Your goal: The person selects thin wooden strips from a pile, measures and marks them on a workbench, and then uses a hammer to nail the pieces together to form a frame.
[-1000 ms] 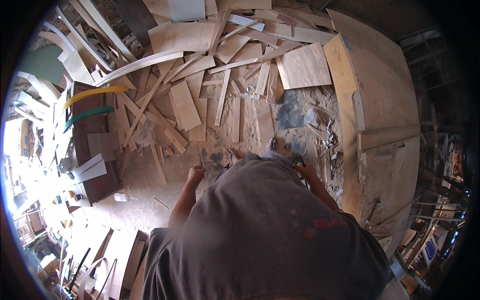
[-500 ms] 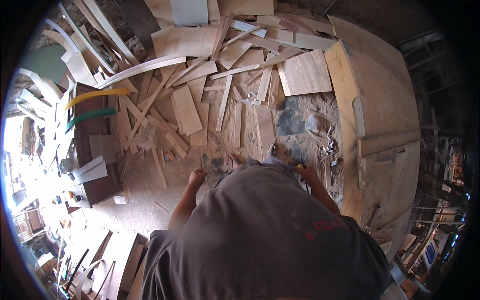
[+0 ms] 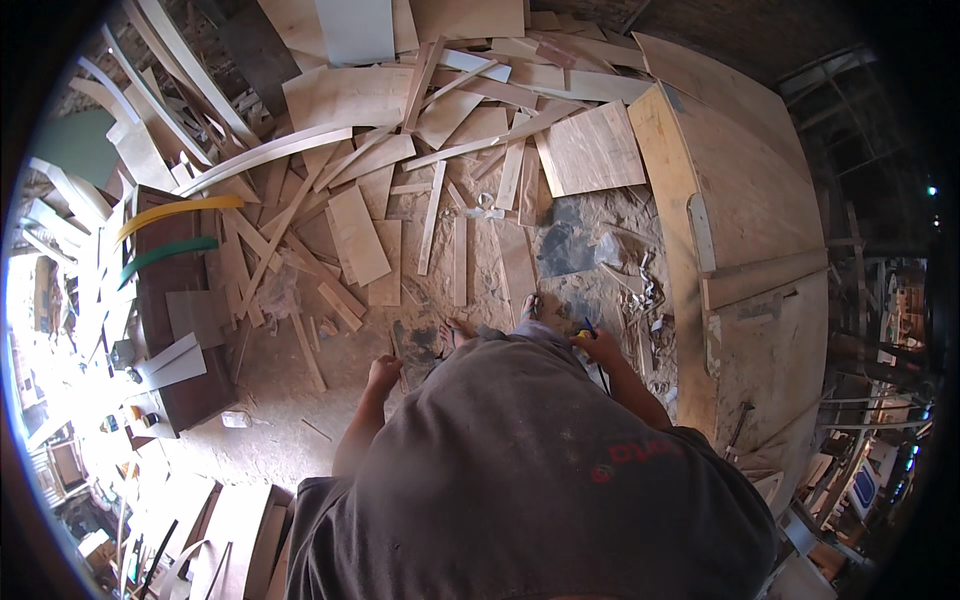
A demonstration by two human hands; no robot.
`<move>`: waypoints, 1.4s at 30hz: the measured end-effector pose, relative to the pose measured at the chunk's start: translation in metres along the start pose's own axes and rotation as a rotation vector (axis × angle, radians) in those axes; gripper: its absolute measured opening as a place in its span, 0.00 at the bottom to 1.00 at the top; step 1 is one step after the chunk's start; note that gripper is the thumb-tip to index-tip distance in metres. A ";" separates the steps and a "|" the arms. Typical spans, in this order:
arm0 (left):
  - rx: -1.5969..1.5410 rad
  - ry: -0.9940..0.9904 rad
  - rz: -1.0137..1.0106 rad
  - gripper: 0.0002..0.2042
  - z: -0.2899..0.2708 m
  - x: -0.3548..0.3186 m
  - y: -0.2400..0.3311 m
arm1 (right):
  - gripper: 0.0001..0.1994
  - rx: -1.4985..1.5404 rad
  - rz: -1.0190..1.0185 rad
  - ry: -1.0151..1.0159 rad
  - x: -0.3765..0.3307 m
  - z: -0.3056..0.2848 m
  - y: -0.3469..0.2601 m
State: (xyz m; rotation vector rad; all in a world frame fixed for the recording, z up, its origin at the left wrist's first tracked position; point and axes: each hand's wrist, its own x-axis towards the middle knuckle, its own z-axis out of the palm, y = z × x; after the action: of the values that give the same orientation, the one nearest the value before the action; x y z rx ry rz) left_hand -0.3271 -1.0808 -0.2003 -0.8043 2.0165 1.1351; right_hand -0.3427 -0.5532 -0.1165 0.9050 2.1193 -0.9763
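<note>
My left hand [image 3: 385, 372] hangs beside my body with its fingers curled closed. A thin, stick-like sliver shows just above it, and whether the fingers hold it I cannot make out. On the other side, my right hand [image 3: 602, 348] is closed around a small yellow and dark blue object [image 3: 583, 334], too small to name surely. Both hands are at waist height over the dusty floor. Between them my dark shirt [image 3: 530, 450] fills the lower middle, and my sandalled feet [image 3: 530, 306] show just beyond it.
Loose boards and offcuts [image 3: 358, 235] litter the floor ahead. A large plywood-topped bench [image 3: 765, 210] stands at right. At left is a dark brown cabinet [image 3: 170, 320] with a yellow curved strip [image 3: 180, 210] and a green one [image 3: 168, 255] on top. Clear plastic [image 3: 610, 250] lies near the bench.
The view has turned slightly, so the boards, bench and cabinet sit a little further left and mostly lower. Both hands stay closed, in nearly the same places beside my body.
</note>
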 end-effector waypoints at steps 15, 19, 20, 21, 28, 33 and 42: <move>0.003 -0.008 0.014 0.17 0.001 0.022 -0.012 | 0.31 -0.002 -0.008 -0.019 0.008 0.006 0.009; -0.009 -0.021 0.035 0.16 0.001 0.018 -0.005 | 0.32 0.043 -0.018 0.003 0.004 0.006 0.008; -0.015 -0.025 0.036 0.16 0.001 0.016 -0.002 | 0.32 0.037 -0.015 0.002 0.003 0.005 0.006; -0.015 -0.033 0.037 0.16 0.000 0.015 0.001 | 0.32 0.031 -0.013 0.001 0.001 0.004 0.004; -0.008 -0.047 0.030 0.17 0.001 0.015 0.007 | 0.33 -0.034 0.026 0.025 -0.005 0.004 0.004; -0.002 -0.029 0.032 0.16 0.000 0.014 0.009 | 0.34 -0.016 0.024 0.003 -0.009 0.003 0.000; -0.131 -0.055 0.024 0.15 0.001 0.001 0.014 | 0.31 -0.012 0.013 0.007 -0.001 0.006 0.008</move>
State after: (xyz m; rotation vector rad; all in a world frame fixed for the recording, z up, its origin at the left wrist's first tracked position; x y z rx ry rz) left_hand -0.3376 -1.0740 -0.1950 -0.8065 1.9267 1.2996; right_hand -0.3345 -0.5547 -0.1220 0.9166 2.1199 -0.9545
